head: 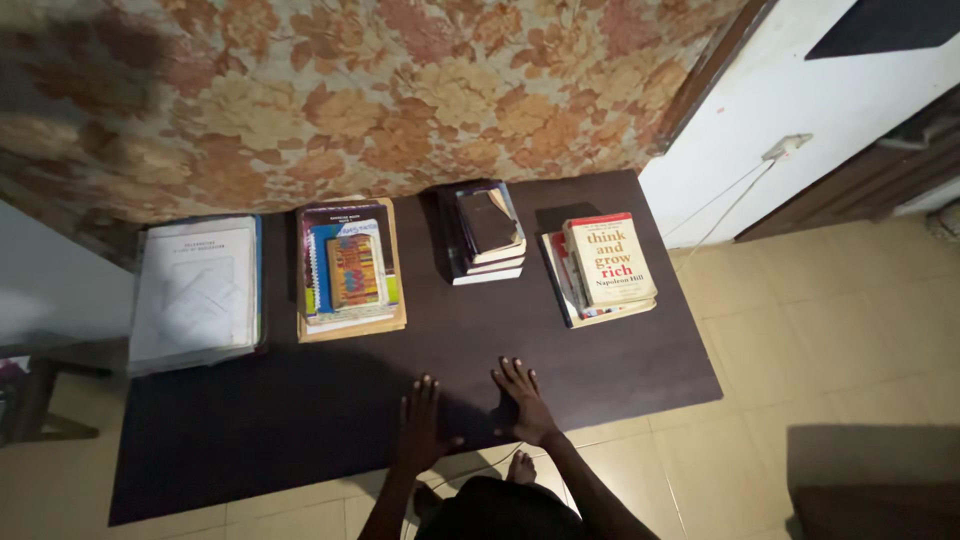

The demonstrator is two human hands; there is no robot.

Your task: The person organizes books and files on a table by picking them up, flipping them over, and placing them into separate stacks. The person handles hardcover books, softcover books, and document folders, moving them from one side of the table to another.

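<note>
Floral wallpaper (400, 90) backs a dark table (300, 420) on a tiled floor (820, 320). Both your hands lie flat on its near edge, fingers spread, holding nothing: left hand (422, 425), right hand (522, 400). Well beyond them sit four book piles: white stack (197, 290), colourful stack (349, 268), dark stack (487, 232), and cream stack (603, 266) nearest your right hand.
</note>
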